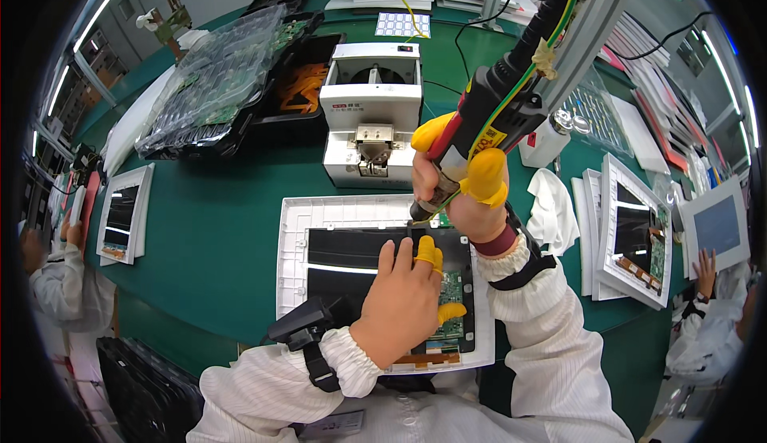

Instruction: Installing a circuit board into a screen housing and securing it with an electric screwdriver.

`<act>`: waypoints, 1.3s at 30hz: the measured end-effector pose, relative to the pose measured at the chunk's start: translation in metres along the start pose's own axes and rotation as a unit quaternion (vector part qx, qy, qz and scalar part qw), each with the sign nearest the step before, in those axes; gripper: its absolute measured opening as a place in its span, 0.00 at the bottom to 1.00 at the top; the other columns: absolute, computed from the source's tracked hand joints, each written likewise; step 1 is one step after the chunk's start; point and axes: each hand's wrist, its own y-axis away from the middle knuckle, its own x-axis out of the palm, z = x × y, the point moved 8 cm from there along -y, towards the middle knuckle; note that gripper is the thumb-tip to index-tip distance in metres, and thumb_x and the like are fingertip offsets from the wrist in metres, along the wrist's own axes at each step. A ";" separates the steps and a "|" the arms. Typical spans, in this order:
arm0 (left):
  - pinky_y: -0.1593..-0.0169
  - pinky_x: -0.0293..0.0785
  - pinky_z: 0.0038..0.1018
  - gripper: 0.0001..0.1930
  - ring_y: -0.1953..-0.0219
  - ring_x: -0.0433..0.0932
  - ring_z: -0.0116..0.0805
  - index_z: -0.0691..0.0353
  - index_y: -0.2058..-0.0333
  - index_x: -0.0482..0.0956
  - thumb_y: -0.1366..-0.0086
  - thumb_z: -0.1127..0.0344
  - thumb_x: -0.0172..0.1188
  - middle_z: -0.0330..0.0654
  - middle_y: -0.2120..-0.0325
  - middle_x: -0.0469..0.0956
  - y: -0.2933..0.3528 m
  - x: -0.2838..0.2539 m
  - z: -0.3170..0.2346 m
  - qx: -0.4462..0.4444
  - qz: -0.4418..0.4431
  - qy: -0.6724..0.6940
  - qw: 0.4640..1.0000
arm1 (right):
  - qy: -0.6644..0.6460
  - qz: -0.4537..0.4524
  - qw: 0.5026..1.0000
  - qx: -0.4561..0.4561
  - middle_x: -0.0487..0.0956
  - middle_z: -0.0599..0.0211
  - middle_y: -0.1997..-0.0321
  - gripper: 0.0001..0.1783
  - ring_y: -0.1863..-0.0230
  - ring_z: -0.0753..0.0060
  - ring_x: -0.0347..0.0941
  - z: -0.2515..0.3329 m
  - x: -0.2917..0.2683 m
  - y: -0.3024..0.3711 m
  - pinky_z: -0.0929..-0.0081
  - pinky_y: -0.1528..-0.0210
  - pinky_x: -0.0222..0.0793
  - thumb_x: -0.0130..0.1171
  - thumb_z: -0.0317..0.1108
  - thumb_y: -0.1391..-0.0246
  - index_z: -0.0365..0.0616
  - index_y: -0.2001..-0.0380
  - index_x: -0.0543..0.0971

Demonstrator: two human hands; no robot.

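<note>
A white frame (294,239) with a black panel and a green circuit board (451,290) inside lies before me on the table. My left hand (399,299) rests flat over the panel, fingers stretched out, yellow finger cots on two of them. Wrapped round an electric screwdriver (499,95), my right hand (471,191) also wears yellow finger cots. The screwdriver slants down from the upper right, its nose (421,210) above the frame's far part, close to my left fingertips. Whether its bit touches a screw is hidden.
Behind the frame stands a white machine (371,115). Black trays with circuit boards (216,83) are stacked left of it. To the right are a white cloth (551,211), a pump bottle (546,141) and more framed panels (635,231). Co-workers (68,283) sit on both sides.
</note>
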 end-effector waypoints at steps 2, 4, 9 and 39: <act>0.35 0.52 0.50 0.24 0.42 0.68 0.56 0.69 0.60 0.82 0.42 0.50 0.61 0.52 0.58 0.78 0.000 -0.002 0.000 0.000 -0.004 0.002 1.000 | 0.023 0.017 0.999 -0.026 0.73 0.66 0.75 0.42 0.76 0.74 0.68 0.003 0.004 -0.001 0.76 0.70 0.67 0.42 0.73 0.43 0.40 0.52 0.69; 0.35 0.52 0.50 0.26 0.41 0.68 0.55 0.69 0.60 0.82 0.42 0.48 0.61 0.52 0.58 0.78 -0.001 -0.003 -0.002 0.003 0.014 -0.015 1.000 | 0.035 0.019 0.998 -0.045 0.72 0.66 0.75 0.40 0.77 0.73 0.68 0.006 0.010 -0.002 0.76 0.71 0.67 0.42 0.71 0.42 0.40 0.51 0.69; 0.35 0.52 0.50 0.26 0.41 0.68 0.55 0.68 0.59 0.82 0.42 0.47 0.62 0.52 0.58 0.78 -0.002 -0.001 0.000 0.005 0.016 -0.017 1.000 | -0.003 -0.019 0.997 -0.076 0.76 0.71 0.78 0.17 0.82 0.84 0.69 0.005 0.004 -0.005 0.85 0.78 0.64 0.56 0.40 0.37 0.33 0.60 0.74; 0.34 0.52 0.48 0.23 0.41 0.68 0.55 0.68 0.58 0.81 0.48 0.55 0.65 0.53 0.57 0.77 -0.003 -0.002 -0.001 0.006 0.042 -0.012 0.999 | 0.068 0.050 0.995 -0.051 0.71 0.66 0.77 0.27 0.78 0.78 0.67 0.002 0.014 0.001 0.80 0.76 0.64 0.52 0.55 0.37 0.42 0.51 0.65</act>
